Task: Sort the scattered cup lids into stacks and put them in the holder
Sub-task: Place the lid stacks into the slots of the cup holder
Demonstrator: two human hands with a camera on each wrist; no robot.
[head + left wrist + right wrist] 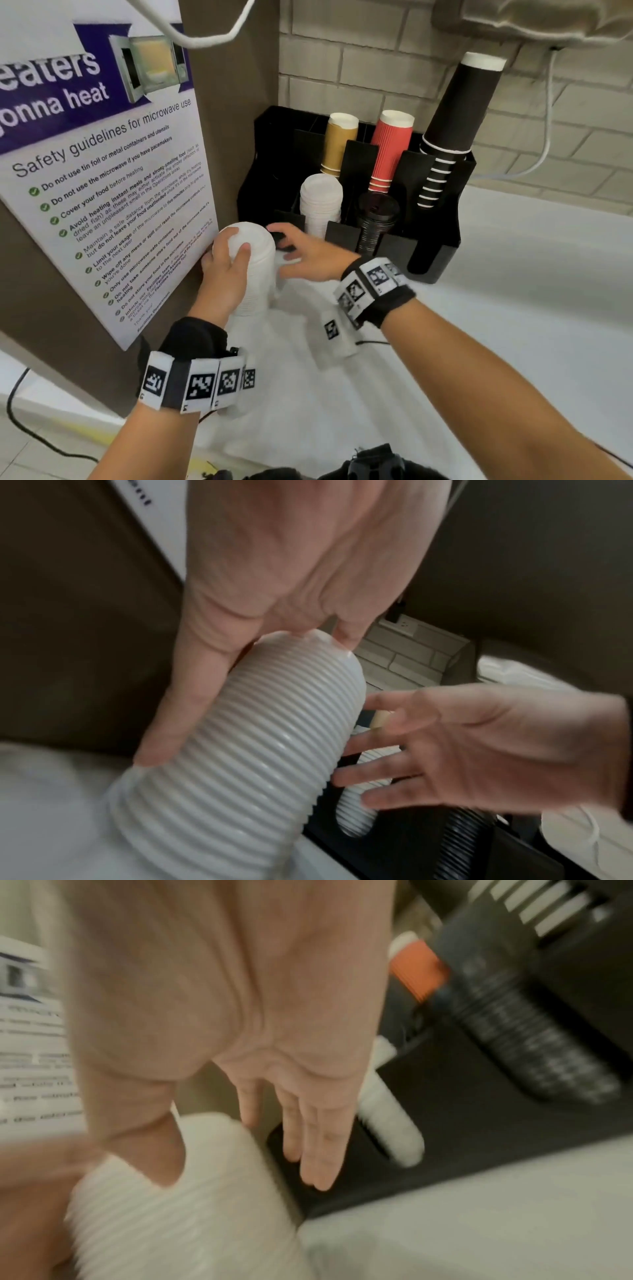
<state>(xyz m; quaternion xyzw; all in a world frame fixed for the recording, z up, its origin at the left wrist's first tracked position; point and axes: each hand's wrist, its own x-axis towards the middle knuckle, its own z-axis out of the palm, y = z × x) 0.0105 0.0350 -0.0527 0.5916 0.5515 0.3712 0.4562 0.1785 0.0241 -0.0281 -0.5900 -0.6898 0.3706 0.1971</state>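
Lid stack (251,270) in left grip (222,274); right grip (308,255) released; white counter (513,308), brick wall (376,68).

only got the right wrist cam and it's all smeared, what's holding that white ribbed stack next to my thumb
Observer: The left hand grips the white lid stack near its top, clear in the head view.
Operator: is my right hand on it too
Observer: The left wrist view shows the right hand open, fingers spread close beside the stack. I cannot tell whether they touch it.
Operator: any white lids in the holder
Observer: Yes. A shorter white stack stands in a front compartment of the holder, beside a black lid stack.
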